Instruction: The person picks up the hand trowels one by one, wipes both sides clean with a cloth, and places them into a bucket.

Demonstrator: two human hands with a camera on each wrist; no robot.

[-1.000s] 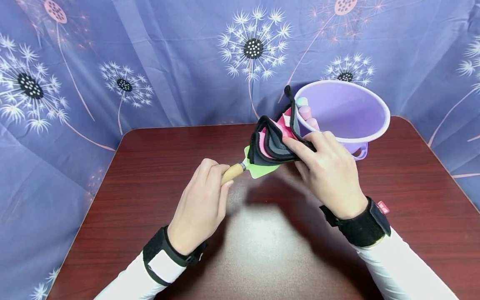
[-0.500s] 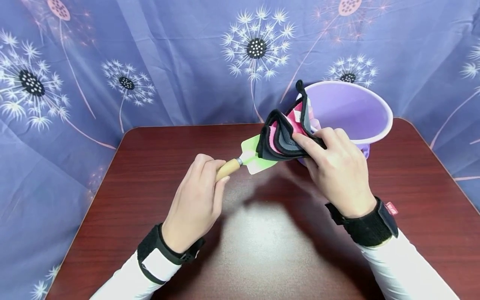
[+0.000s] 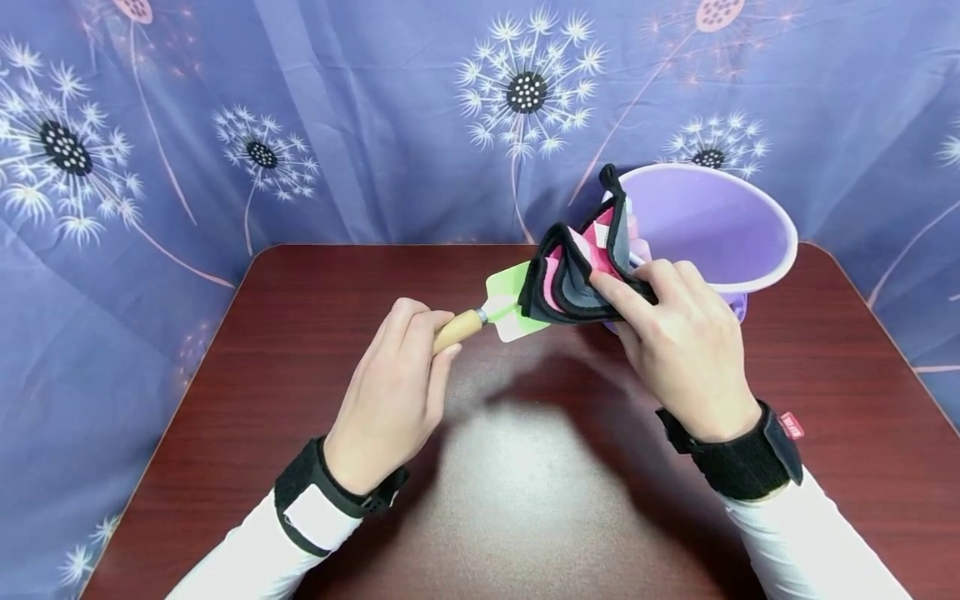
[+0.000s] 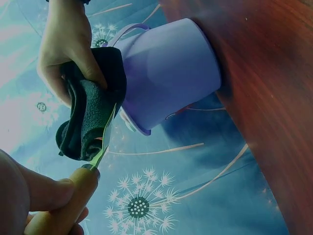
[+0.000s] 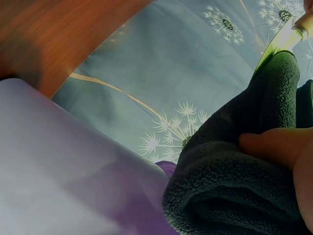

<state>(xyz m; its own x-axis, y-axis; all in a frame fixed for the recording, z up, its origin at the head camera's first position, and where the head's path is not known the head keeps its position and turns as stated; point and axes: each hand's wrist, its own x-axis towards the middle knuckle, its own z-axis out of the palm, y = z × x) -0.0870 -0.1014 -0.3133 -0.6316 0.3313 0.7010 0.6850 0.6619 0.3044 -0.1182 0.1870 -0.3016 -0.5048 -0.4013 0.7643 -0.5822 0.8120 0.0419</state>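
Note:
By its wooden handle, my left hand (image 3: 393, 392) grips a small trowel (image 3: 506, 293) with a light green blade. My right hand (image 3: 686, 350) pinches a folded cloth (image 3: 573, 279), grey and pink with black edging and a black loop at its top corner. The cloth lies against the trowel blade and covers its far end. In the left wrist view the blade (image 4: 108, 134) runs along the cloth's side (image 4: 93, 107). Fleecy dark folds (image 5: 230, 186) fill much of the right wrist view, with my thumb (image 5: 274, 147) pressed on them.
A purple bucket (image 3: 705, 221) with a pale rim stands at the back right, just behind the cloth. Pale pink rounded pieces (image 3: 637, 242) show at its left rim, partly hidden. A floral blue curtain (image 3: 390, 125) hangs behind the dark red wooden table (image 3: 300, 333).
Both hands have shifted slightly in view, the cloth moving a little rightward. More of the green trowel blade shows now than a second ago. Both grips stay the same.

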